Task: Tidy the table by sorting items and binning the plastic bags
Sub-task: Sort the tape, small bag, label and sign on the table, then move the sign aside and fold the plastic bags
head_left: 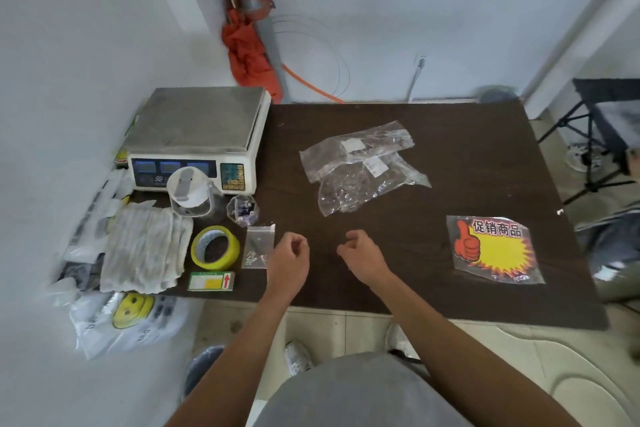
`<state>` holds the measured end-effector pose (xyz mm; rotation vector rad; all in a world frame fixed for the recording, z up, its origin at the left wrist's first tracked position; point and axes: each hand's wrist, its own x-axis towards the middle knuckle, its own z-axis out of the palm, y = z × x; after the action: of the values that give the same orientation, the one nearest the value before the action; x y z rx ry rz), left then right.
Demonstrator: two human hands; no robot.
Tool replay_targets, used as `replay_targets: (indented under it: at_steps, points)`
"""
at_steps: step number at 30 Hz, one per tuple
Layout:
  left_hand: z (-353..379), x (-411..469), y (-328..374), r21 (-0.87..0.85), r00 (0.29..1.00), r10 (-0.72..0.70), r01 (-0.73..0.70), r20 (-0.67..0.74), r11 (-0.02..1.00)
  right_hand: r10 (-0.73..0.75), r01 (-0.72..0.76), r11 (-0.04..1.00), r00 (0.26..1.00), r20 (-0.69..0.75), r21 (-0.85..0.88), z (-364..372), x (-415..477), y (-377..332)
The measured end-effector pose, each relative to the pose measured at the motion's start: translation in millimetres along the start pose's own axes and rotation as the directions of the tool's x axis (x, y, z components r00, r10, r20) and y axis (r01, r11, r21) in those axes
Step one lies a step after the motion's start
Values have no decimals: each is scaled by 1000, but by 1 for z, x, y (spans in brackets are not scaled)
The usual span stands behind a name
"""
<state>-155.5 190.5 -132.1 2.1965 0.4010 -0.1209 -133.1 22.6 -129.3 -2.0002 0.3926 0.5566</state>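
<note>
Crumpled clear plastic bags (360, 166) lie in a heap at the middle of the dark table (467, 163). My left hand (289, 255) and my right hand (363, 253) hover side by side above the near part of the table, fingers loosely curled, nothing visible in either. Just left of my left hand lies a small clear zip bag of screws (258, 246). A bagged promo sign with a red thumbs-up (491, 248) rests to the right.
Along the left stand a weighing scale (197, 135), a clear jug (190, 194), a small clear cup (242, 210), yellow tape (214, 248), a folded cloth (145, 250) and a green-yellow label (211, 281). White bags (128, 319) hang off the left edge. A dark bin (202, 367) sits on the floor.
</note>
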Motion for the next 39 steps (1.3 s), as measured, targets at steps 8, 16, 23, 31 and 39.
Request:
replay_targets:
  at_steps: [8, 16, 23, 31, 39]
  points:
    - [76, 4, 61, 35, 976, 50, -58, 212, 998, 22, -26, 999, 988, -153, -24, -77, 4, 45]
    - [152, 4, 116, 77, 923, 34, -68, 382, 995, 74, -87, 996, 931, -357, -19, -160, 6, 98]
    - [209, -1, 149, 39, 869, -27, 9, 494, 999, 159, -208, 977, 843, -514, -39, -218, 8, 142]
    - [241, -8, 171, 74, 806, -152, 133, 573, 988, 299, -450, 886, 732, -612, -106, -243, 4, 175]
    - [238, -1, 166, -82, 756, -315, 436, 573, 896, 328, -432, 900, 761, -560, -61, -233, 11, 173]
